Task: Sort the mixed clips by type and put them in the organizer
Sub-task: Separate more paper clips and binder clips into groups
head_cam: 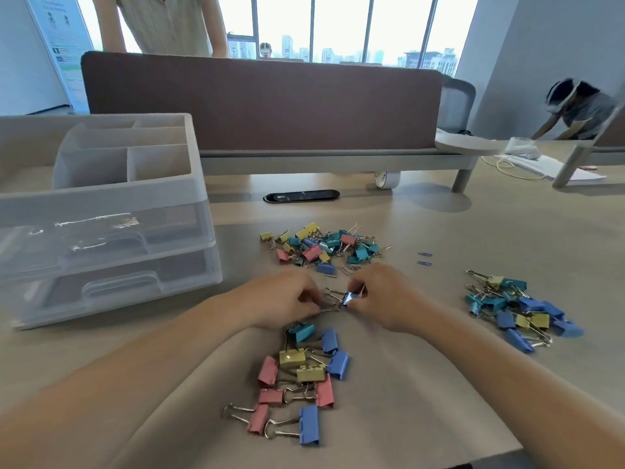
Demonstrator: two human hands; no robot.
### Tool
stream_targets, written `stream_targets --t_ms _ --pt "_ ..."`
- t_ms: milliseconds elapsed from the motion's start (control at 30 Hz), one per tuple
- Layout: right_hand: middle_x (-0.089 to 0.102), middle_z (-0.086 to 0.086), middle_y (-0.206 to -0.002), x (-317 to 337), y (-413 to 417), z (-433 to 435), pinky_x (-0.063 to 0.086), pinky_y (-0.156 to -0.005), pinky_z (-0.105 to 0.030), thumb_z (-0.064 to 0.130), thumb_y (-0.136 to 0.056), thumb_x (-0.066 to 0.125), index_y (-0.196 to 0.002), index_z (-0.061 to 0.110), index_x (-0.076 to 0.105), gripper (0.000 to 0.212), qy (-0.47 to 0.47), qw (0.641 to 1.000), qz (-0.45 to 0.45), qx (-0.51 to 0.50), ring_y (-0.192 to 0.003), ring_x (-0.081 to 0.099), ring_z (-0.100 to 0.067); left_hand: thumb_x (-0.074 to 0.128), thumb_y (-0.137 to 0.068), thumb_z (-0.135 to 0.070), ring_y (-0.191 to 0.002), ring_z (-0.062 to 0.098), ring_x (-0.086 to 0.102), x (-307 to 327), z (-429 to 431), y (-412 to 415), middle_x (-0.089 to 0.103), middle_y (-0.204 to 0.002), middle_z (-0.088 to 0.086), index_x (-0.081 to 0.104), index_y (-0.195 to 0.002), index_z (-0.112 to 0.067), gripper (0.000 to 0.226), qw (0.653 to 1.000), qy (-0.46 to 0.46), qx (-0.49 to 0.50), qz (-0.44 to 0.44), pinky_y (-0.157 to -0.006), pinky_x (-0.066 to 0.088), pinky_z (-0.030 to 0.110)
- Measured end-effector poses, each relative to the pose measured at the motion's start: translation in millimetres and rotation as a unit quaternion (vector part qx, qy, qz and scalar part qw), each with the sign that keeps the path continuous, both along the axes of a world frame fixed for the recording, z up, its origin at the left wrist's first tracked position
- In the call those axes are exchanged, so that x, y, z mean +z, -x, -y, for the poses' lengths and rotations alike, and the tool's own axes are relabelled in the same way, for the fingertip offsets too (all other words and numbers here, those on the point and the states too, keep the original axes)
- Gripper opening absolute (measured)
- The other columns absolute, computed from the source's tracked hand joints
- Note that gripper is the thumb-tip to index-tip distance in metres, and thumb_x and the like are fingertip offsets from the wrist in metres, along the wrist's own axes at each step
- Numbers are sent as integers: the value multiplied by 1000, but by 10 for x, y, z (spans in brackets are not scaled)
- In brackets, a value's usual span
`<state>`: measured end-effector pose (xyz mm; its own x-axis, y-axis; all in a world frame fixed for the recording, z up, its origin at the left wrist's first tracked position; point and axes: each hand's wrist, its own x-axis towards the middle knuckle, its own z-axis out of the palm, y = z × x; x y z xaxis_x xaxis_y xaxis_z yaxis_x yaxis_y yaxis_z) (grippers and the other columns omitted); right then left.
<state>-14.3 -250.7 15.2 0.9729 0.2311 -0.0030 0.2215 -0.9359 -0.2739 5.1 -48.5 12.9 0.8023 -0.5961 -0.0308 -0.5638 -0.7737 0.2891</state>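
Bright daylight came from the windows (338, 25) across the top, blown out white. The desk (439, 384) was evenly lit, shadows soft. A glare spot sat on the clip (348, 297). Edges bowed; the person (575, 106) at upper right was blurred.

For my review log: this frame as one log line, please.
sorting | left hand and right hand pinch one binder clip | far pile, near pile, right pile | organizer drawers shut

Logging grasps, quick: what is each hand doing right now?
Left hand: pinching the wire handles next to the blue binder clip.
Right hand: pinching the blue binder clip.
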Motion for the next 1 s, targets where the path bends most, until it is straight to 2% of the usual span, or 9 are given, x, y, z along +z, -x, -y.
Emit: stream_targets --t_ms 167,300,400,500,600,767,833,900,1000 --pt "67 1 -95 -11 216 3 55 -79 -37 29 -88 65 -97 16 72 17 -19 999 -33 5 -86 62 -18 53 -99 -35 -91 8 54 37 32 135 54 -97 -13 69 -113 -23 24 999 -30 11 -9 -76 41 25" --pt "65 4 -103 54 323 3 53 -85 -31 32 -91 65 -108 19 70 22 -17 996 -76 49 -94 61 -15 51 -99 -32 -82 9 56 82 49 190 57 -87 -11 67 -92 -23 20 1000 -24 15 -3 -72 46 28" --pt "66 9 -98 60 296 35 53 -85 -32 34 -92 62 -98 25 70 14 -24 994 -90 56 -92 61 -12 52 -98 -30 -76 11 58 85 59 136 62 -84 -5 64 -83 -21 21 999 2 47 5 -70 49 31" --pt "62 11 -89 30 136 119 51 -77 -28 31 -93 61 -85 29 64 8 -33 997 -64 26 -85 60 -11 54 -97 -29 -78 10 60 76 76 -11 64 -88 -7 65 -91 -22 15 996 12 83 29 -74 52 30" --pt "62 9 -86 16 -73 220 47 -68 -24 26 -94 59 -85 25 63 10 -40 999 -29 -21 -79 58 -9 51 -98 -27 -82 16 61 102 147 -184 65 -93 -3 64 -96 -19 15 990 -10 105 96 -76 53 36" --pt "66 0 -97 -69 -542 354 53 -77 -35 26 -89 58 -90 22 63 6 -20 992 74 -104 -83 59 -18 53 -93 -23 -80 26 62 72 344 -529 64 -87 7 62 -88 -13 15 978 -69 132 144 -65 51 36" --pt "62 -2 -100 -70 -671 353 51 -74 -34 29 -90 59 -98 20 63 13 -17 989 91 -116 -85 57 -21 55 -93 -28 -75 26 61 53 433 -614 61 -81 6 61 -86 -13 18 976 -89 130 150 -60 48 33" --pt "60 -2 -101 -67 -764 314 49 -73 -33 37 -91 59 -104 19 62 22 1 988 91 -121 -87 56 -21 55 -93 -45 -70 24 58 43 513 -636 54 -72 3 59 -82 -13 34 973 -110 124 157 -53 42 30" --pt "61 -3 -94 -80 -857 227 44 -66 -31 49 -90 58 -96 21 59 29 66 986 85 -125 -80 53 -23 52 -91 -57 -70 23 53 10 585 -648 49 -71 0 58 -85 -16 42 963 -153 118 186 -57 39 28"
